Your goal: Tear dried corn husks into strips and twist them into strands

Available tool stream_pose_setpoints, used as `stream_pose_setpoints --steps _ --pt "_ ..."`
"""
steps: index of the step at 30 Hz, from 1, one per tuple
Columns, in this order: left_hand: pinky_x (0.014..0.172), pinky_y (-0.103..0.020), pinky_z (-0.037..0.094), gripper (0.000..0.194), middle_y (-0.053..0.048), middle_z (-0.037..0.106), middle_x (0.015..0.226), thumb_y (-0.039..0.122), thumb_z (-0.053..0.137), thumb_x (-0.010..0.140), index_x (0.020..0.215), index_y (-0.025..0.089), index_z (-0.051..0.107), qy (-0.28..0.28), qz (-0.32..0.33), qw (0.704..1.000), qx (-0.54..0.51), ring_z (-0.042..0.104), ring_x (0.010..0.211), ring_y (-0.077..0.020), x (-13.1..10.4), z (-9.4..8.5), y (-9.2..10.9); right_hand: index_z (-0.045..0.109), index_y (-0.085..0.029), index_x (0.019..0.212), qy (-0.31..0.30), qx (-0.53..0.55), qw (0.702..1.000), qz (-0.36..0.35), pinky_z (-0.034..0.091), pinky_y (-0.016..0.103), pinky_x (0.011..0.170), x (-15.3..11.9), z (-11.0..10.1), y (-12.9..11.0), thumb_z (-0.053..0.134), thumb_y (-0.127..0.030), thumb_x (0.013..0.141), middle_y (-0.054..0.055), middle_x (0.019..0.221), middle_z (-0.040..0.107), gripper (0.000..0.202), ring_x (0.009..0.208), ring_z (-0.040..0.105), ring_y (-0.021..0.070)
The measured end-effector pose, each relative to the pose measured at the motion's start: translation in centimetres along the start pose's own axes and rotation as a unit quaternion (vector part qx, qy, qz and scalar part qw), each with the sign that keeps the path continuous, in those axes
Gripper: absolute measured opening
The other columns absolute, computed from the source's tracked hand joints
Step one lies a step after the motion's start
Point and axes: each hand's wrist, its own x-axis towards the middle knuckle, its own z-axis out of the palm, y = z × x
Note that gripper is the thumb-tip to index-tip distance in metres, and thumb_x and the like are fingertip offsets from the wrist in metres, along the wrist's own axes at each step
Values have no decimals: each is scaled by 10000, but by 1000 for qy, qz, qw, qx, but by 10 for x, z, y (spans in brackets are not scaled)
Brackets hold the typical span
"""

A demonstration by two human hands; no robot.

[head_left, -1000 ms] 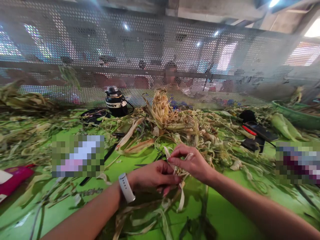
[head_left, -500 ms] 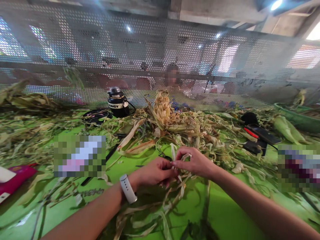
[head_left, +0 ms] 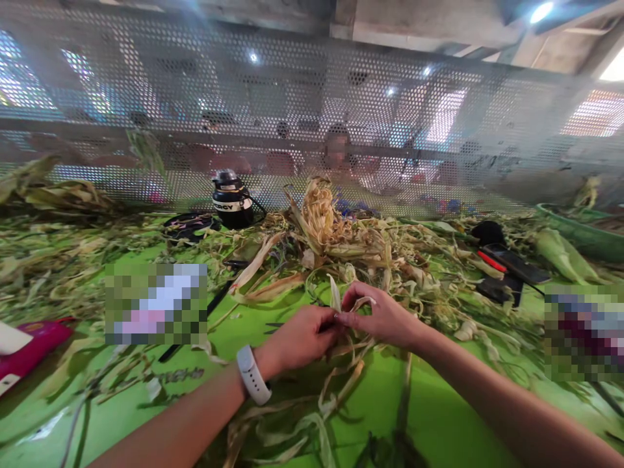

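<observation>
Just above the green table [head_left: 385, 409], my two hands meet with pinched fingers on a pale dried corn husk strip [head_left: 334, 294]. My left hand [head_left: 305, 335], with a white watch band [head_left: 253, 376] at the wrist, is closed on its lower part. My right hand [head_left: 377, 315] pinches the strip beside it, thumb against forefinger. One end of the strip stands up above the fingers; the fingers partly hide the rest. Long loose husk strips [head_left: 324, 403] trail below the hands over the table.
Behind my hands lies a heap of dry husks [head_left: 322, 221]. A black jug [head_left: 231, 201] stands at the back left, before a perforated metal screen [head_left: 292, 84]. To the right are a phone [head_left: 519, 262] and a green basin [head_left: 575, 234]; a magenta object [head_left: 41, 351] lies left.
My left hand has rolled slightly, so its back shows more and its lower fingers less. My right hand stays at nearly the same spot, still pinching the husk.
</observation>
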Motion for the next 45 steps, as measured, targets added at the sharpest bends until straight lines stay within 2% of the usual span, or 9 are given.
stream_pose_setpoints --steps 6,12,17,23,28,32,37,41,45 --pt "494 -212 302 260 22 507 556 320 425 846 659 166 518 25 13 999 45 420 504 -96 -2 0 2 580 -171 774 -18 22 1000 -10 451 301 758 0 -1 -1 627 -269 773 17 787 616 109 785 573 161" --pt "462 -207 297 358 20 512 558 439 397 862 680 160 529 33 -20 999 16 420 485 -95 -1 2 2 536 -181 808 88 -4 995 -43 461 279 704 0 -3 -5 610 -206 756 2 776 575 93 742 561 144" --pt "457 -206 276 354 19 513 552 411 375 880 701 159 548 46 -4 997 66 410 474 -92 0 3 0 598 -183 755 83 -94 986 -109 452 285 696 -3 0 -12 586 -160 770 25 746 617 30 722 574 153" --pt "523 -241 312 334 -59 642 681 334 338 908 835 160 614 86 29 965 245 489 540 -132 0 3 -7 638 -187 811 105 -175 967 -151 444 291 689 -2 3 -5 564 -223 835 46 759 647 85 745 581 172" --pt "562 -283 373 316 -117 692 798 249 292 917 990 137 579 72 35 929 361 601 618 -198 -1 1 -6 660 -172 896 85 -257 939 -213 428 315 719 -2 5 2 507 -230 887 79 794 664 164 771 584 185" --pt "533 -294 387 288 -125 694 777 181 308 894 1008 115 564 54 35 912 404 621 615 -224 -3 -1 -3 663 -163 910 79 -289 925 -235 421 322 722 -2 7 5 474 -235 908 86 801 661 202 770 573 188" --pt "537 -299 401 309 -126 694 786 182 278 906 1028 123 555 47 33 906 420 634 624 -233 -5 -1 1 648 -148 935 62 -332 910 -242 409 332 751 -3 7 5 446 -194 915 86 794 643 209 788 555 192" --pt "556 -292 402 336 -132 698 786 246 262 926 1025 135 562 46 9 909 414 640 631 -220 -3 0 -1 626 -141 908 75 -320 916 -229 408 344 753 -4 4 -1 444 -201 910 88 810 628 191 780 536 196" --pt "556 -280 384 341 -126 689 757 263 274 924 929 151 595 53 0 911 408 632 625 -207 -1 1 -5 594 -156 883 104 -227 949 -191 415 337 748 -3 0 -4 460 -193 895 74 818 614 140 790 534 187"
